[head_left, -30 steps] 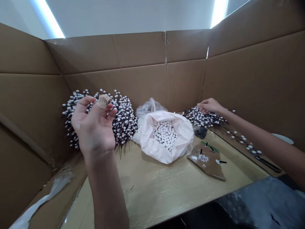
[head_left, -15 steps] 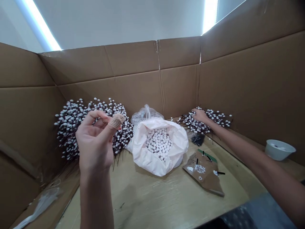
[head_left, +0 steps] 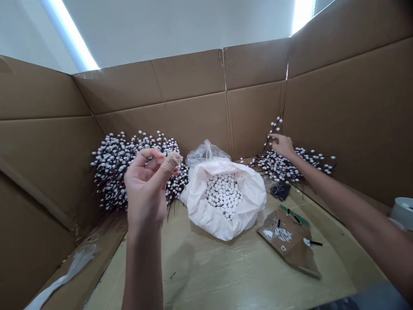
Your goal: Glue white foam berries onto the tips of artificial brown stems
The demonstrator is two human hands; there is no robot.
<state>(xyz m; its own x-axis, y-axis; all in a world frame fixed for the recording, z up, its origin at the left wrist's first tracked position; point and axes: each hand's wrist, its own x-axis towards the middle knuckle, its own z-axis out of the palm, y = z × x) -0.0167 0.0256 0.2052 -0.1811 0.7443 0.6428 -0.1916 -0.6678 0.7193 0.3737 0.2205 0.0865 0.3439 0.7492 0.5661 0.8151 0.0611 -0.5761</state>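
My left hand is raised in front of the left bunch of white-berry stems. Its fingers curl in against the thumb, which has a beige wrap around its tip. Whatever the fingers may pinch is too small or hidden to make out. At the back right, my right hand is closed on a white-berry stem, which stands upright above the right pile of berry stems. Between the hands sits an open white plastic bag full of white balls.
Cardboard walls surround the table. A clear plastic bag stands behind the white one. To the right lie a black packet and a cardboard piece with white smears and black sticks. A white tub is at the right edge.
My right hand has risen from the pile with one berry stem, now tilted upright. My left hand keeps its pose. The whole view has shifted, so things appear further right.
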